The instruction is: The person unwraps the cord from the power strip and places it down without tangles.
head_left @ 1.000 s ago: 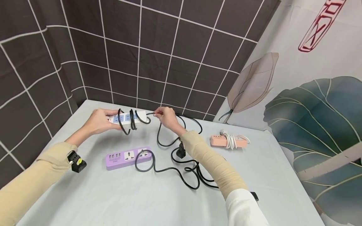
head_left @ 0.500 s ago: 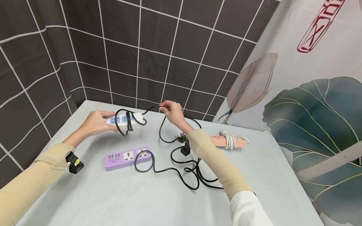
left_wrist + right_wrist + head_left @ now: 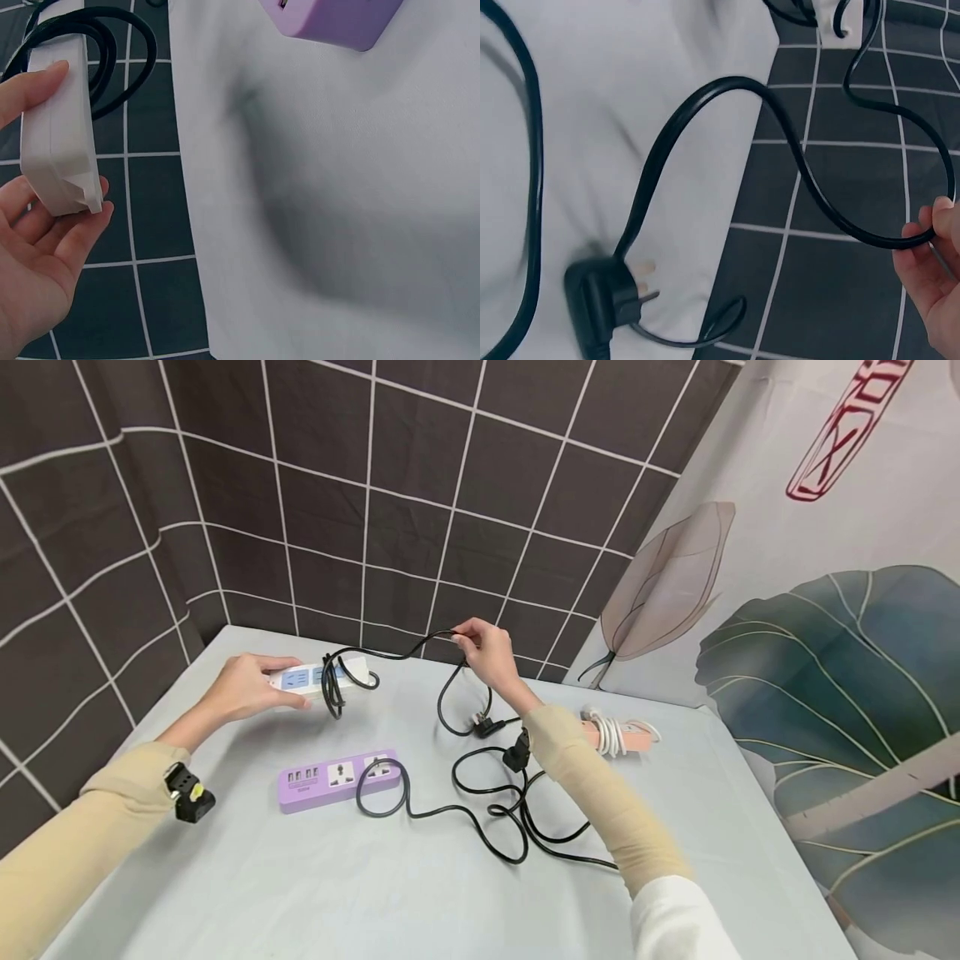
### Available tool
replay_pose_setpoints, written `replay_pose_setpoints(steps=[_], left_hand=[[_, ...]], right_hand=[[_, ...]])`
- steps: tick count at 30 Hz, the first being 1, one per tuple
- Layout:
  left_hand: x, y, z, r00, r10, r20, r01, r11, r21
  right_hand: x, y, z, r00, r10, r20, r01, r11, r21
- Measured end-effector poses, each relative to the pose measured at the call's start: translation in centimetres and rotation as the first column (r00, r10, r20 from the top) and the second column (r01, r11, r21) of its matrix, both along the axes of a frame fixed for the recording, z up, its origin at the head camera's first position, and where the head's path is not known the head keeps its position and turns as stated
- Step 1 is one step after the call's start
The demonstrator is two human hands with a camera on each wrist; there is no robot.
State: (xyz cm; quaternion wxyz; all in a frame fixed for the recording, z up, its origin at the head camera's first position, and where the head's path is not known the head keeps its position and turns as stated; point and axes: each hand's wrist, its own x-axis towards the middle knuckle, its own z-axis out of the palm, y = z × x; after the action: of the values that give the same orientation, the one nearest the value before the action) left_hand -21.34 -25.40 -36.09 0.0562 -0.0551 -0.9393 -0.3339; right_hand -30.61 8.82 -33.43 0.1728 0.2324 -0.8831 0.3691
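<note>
"What's nearest on your feed?"

"A purple power strip (image 3: pixel 330 785) on the pale surface (image 3: pixel 262 885); that's my landmark. A dark cord (image 3: pixel 516 862) loops over its right end and trails off rightward, none of it wound around the casing."

"And past it?"

"Beyond it to the right I have a black plug (image 3: pixel 596 296), prongs showing. Farther right is a pink power strip (image 3: pixel 637 741), partly behind the sleeve, its white cord (image 3: pixel 611 735) bundled around it. Behind the purple strip, the left hand (image 3: pixel 242 687) grips one end of a white power strip (image 3: pixel 309 677), held above the surface. Behind and right, the right hand (image 3: pixel 489 653) pinches a black cord (image 3: pixel 736 83)."

"How far along?"

"Partway, I'd judge: a few turns sit around the white strip, while a length runs off to the right hand and hangs beyond it. It may end in that plug; my wrist view doesn't settle it."

"Anything readable?"

"No brand. The print below the purple strip's USB ports is too small for me. Far right of it, the wall hanging carries red characters (image 3: pixel 840 447), which I can't read."
</note>
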Motion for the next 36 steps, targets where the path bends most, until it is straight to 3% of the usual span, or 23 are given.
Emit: replay_pose_setpoints(steps=[5,11,18,25,30,36], left_hand=[[0.1,0.0,0.1,1.000,0.011,-0.005,-0.011,1.000,0.009],[0.2,0.2,0.5,1.000,0.023,-0.012,-0.023,0.999,0.031],[0.1,0.7,0.9,1.000,0.010,-0.016,-0.009,1.000,0.028],[0.0,1.4,1.3,1.000,-0.014,0.006,0.014,0.999,0.030],[0.0,1.6,1.3,1.000,-0.017,0.006,0.017,0.999,0.034],[0.0,1.8,1.2,1.000,-0.024,-0.001,0.024,0.999,0.030]], right_hand=[[-0.3,1.2,-0.5,0.999,-0.027,0.021,0.027,0.999,0.018],[-0.6,2.0,-1.8,0.992,-0.023,0.128,0.010,0.995,0.100],[-1.0,2.1,-4.2,0.977,-0.040,0.211,-0.022,0.959,0.283],[-0.8,1.3,-5.3,0.964,-0.040,0.261,-0.045,0.949,0.311],[-0.8,0.8,-5.1,0.962,-0.039,0.269,-0.050,0.947,0.317],[-0.7,0.2,-4.4,0.980,0.053,0.189,-0.117,0.932,0.344]])
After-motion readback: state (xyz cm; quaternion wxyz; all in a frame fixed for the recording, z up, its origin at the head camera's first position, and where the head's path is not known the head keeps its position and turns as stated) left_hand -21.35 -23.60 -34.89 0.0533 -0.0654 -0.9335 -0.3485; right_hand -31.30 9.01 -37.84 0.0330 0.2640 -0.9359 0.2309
